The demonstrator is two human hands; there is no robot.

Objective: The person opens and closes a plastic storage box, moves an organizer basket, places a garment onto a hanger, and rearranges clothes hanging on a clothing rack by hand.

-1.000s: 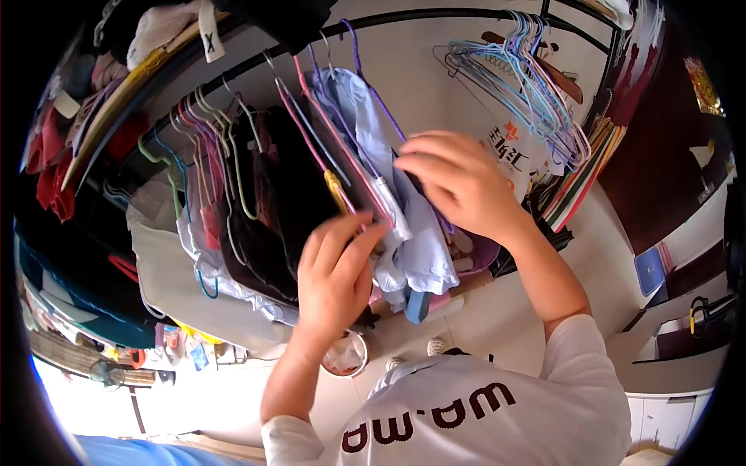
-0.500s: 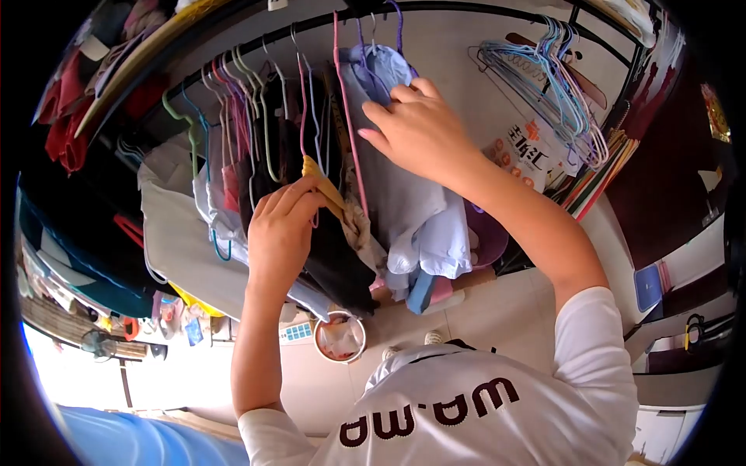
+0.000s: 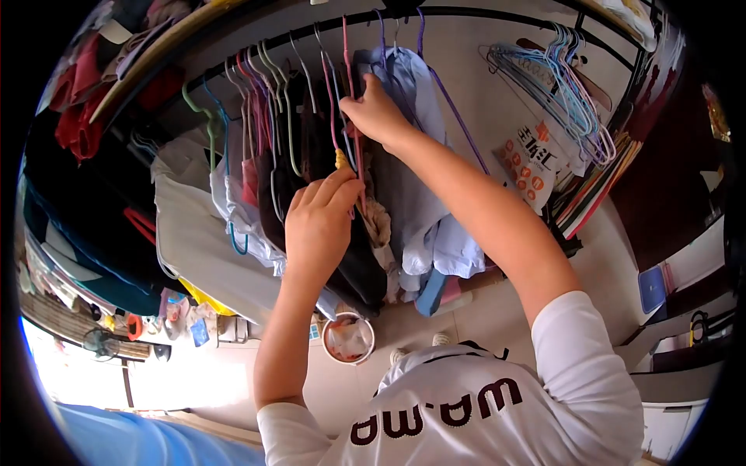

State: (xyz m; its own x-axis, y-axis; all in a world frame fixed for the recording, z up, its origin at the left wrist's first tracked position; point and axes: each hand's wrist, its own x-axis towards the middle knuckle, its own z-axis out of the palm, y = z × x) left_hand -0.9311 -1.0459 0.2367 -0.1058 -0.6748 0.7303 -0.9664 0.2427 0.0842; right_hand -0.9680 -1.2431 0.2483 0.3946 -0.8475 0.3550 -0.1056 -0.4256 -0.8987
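Observation:
My left hand [image 3: 318, 221] is closed, with its fingertips at the lower end of a pink hanger and the mustard-yellow cloth [image 3: 340, 158] on it. A dark garment [image 3: 361, 272] hangs just below. Higher up and to the right, my right hand [image 3: 378, 115] has its thumb and fingers closed around a second pink hanger [image 3: 347, 54]. The light blue shirt [image 3: 423, 140] hangs right beside that hand, on a purple hanger [image 3: 458, 116]. What lies under the left fingers is partly hidden.
Several hangers with clothes crowd the black rail [image 3: 458, 11] to the left. A bunch of bare hangers [image 3: 579, 101] hangs at right, above a printed paper bag [image 3: 528, 167]. A round bin [image 3: 348, 339] stands on the floor.
My right hand has left the blue shirt and moved left to the pink hanger. My left hand appears further right, with less yellow cloth showing. More of the purple hanger is visible; the view has shifted.

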